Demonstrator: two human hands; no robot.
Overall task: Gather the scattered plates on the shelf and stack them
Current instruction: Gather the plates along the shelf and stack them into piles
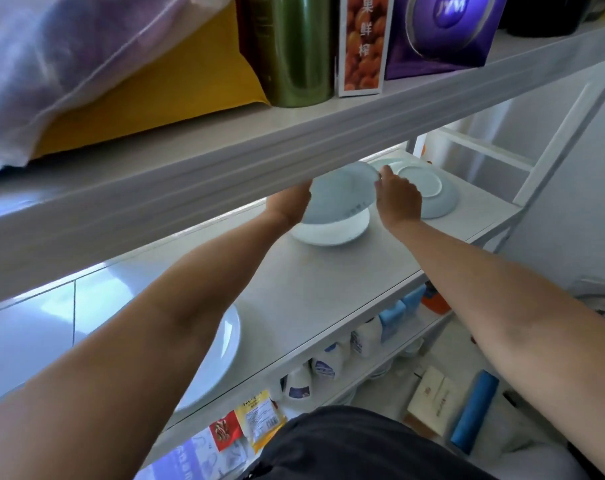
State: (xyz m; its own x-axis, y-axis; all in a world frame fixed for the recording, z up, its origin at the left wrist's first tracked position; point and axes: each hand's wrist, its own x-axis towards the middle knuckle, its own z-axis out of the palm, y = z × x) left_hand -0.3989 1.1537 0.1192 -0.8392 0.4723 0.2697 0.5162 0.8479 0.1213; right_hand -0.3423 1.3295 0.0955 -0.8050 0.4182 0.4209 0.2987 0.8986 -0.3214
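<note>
On the middle shelf (315, 292), a pale blue plate (342, 195) is held tilted, underside towards me. My left hand (290, 202) grips its left rim and my right hand (398, 195) pinches its upper right rim. Right under it a white plate (329, 235) lies on the shelf. Behind my right hand, a pale blue plate (432, 199) lies upside down, with another rim (384, 164) just showing behind it. A large white plate (221, 351) sits at the near left, partly hidden by my left forearm.
The upper shelf's edge (294, 150) hangs low over my hands and hides the fingers of my left hand. It carries a green flask (294, 50), boxes and a bag. Below are white bottles (329, 362) and packets. The white frame (523, 157) closes the right end.
</note>
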